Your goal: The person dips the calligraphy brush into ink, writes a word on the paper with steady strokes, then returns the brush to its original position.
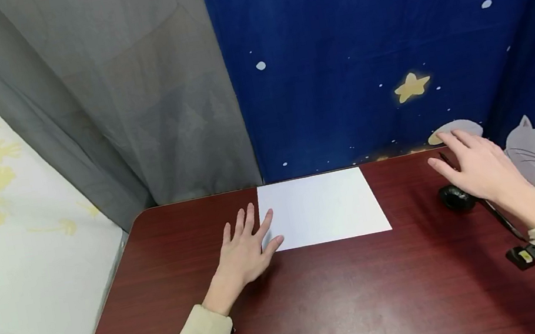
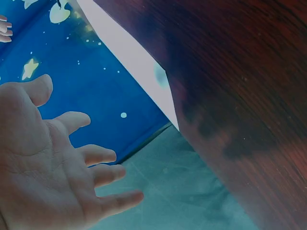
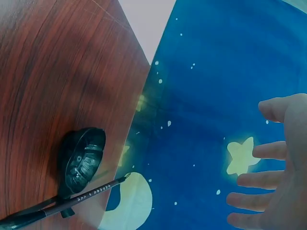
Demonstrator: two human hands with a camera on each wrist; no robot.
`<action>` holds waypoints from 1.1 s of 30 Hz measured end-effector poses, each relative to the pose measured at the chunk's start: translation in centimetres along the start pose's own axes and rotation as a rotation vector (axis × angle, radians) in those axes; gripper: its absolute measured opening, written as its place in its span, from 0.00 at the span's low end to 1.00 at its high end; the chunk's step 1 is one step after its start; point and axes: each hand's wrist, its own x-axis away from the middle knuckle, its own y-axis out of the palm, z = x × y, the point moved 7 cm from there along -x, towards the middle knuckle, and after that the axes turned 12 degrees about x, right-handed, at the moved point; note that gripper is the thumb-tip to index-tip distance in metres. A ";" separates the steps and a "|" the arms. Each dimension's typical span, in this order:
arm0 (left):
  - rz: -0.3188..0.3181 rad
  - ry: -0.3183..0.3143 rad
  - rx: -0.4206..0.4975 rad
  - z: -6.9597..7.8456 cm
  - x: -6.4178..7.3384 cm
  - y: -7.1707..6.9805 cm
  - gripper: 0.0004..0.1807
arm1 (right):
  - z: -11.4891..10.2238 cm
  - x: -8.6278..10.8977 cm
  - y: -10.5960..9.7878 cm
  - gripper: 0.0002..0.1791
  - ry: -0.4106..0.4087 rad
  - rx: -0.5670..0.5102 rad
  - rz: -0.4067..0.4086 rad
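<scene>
A white sheet of paper (image 1: 323, 208) lies on the table toward its far edge. My left hand (image 1: 244, 253) is held over the table at the sheet's left edge, fingers spread and holding nothing; its palm faces the camera in the left wrist view. Above the right side of the table my right hand (image 1: 485, 167) hovers with its fingers extended, and overlaps a writing brush in the head view. That brush (image 3: 79, 197) has a dark handle with small white characters. Beside it stands a ridged black dish (image 3: 82, 160), partly behind my right hand in the head view.
The dark red wooden table (image 1: 323, 300) meets a grey curtain (image 1: 173, 118) and a blue starry curtain (image 1: 334, 59) at the back. A small black object (image 1: 524, 256) shows by my right cuff. A pale patterned surface (image 1: 11, 266) borders the left side.
</scene>
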 end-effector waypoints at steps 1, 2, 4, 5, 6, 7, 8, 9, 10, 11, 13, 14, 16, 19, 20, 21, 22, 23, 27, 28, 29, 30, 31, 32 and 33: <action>-0.004 0.000 0.000 0.0 0.0 0.0 0.37 | 0.1 0.0 0.0 0.33 0.005 0.001 -0.005; -0.005 0.001 0.006 0.1 0.0 0.1 0.37 | 0.3 0.0 0.0 0.33 0.009 0.003 -0.010; -0.009 0.002 0.009 0.2 0.0 0.1 0.37 | 0.6 -0.1 0.1 0.33 0.015 0.012 -0.019; -0.012 0.000 0.011 0.2 0.0 0.1 0.37 | 0.7 -0.1 0.2 0.33 0.018 0.017 -0.022; -0.013 0.000 0.013 0.2 0.0 0.1 0.37 | 0.9 -0.1 0.2 0.33 0.022 0.021 -0.027; -0.015 -0.002 0.015 0.3 0.0 0.2 0.38 | 1.1 -0.1 0.2 0.33 0.025 0.025 -0.031; -0.016 -0.004 0.017 0.3 -0.1 0.2 0.38 | 1.2 -0.1 0.2 0.33 0.028 0.028 -0.036; -0.020 -0.008 0.013 0.2 -0.1 0.2 0.38 | 1.4 -0.1 0.3 0.33 0.032 0.031 -0.040; -0.020 -0.010 0.011 0.2 -0.1 0.2 0.38 | 1.5 -0.1 0.3 0.33 0.036 0.031 -0.046; -0.020 -0.012 0.012 0.2 0.0 0.2 0.38 | 1.6 -0.1 0.3 0.34 0.038 0.033 -0.054; -0.017 -0.012 0.008 0.1 0.0 0.2 0.38 | 1.9 -0.2 0.3 0.35 0.043 0.033 -0.071; -0.017 -0.011 0.005 0.1 0.0 0.2 0.38 | 1.9 -0.2 0.4 0.35 0.045 0.032 -0.079; -0.016 -0.009 0.004 0.1 0.0 0.2 0.38 | 2.1 -0.3 0.4 0.36 0.047 0.031 -0.094; -0.019 -0.008 0.010 0.1 0.0 0.2 0.38 | 2.2 -0.5 0.4 0.36 0.050 0.030 -0.105; -0.019 -0.008 0.012 0.1 0.0 0.2 0.37 | 2.2 -0.6 0.3 0.36 0.049 0.031 -0.103; -0.019 -0.009 0.016 0.1 0.0 0.2 0.38 | 2.3 -0.7 0.3 0.36 0.048 0.033 -0.100; -0.019 -0.010 0.019 0.1 -0.1 0.2 0.38 | 2.3 -0.8 0.2 0.35 0.048 0.033 -0.096; -0.020 -0.011 0.021 0.1 -0.1 0.1 0.38 | 2.3 -0.8 0.1 0.35 0.047 0.033 -0.090; -0.025 -0.016 0.023 0.1 0.0 0.1 0.38 | 2.5 -1.1 -0.1 0.34 0.042 0.033 -0.079; -0.027 -0.016 0.020 0.1 0.0 0.2 0.38 | 2.5 -1.1 -0.1 0.34 0.043 0.032 -0.081; -0.028 -0.015 0.020 0.1 0.0 0.2 0.38 | 2.5 -1.2 -0.1 0.35 0.044 0.032 -0.085; -0.029 -0.013 0.019 0.1 -0.1 0.3 0.38 | 2.6 -1.2 0.0 0.35 0.047 0.032 -0.091; -0.030 -0.011 0.017 0.1 -0.1 0.3 0.38 | 2.7 -1.2 0.0 0.35 0.048 0.033 -0.095; -0.030 -0.007 0.014 0.1 -0.1 0.4 0.38 | 2.8 -1.2 0.1 0.35 0.051 0.034 -0.100; -0.030 -0.006 0.016 0.1 -0.1 0.4 0.38 | 2.8 -1.2 0.1 0.35 0.053 0.035 -0.102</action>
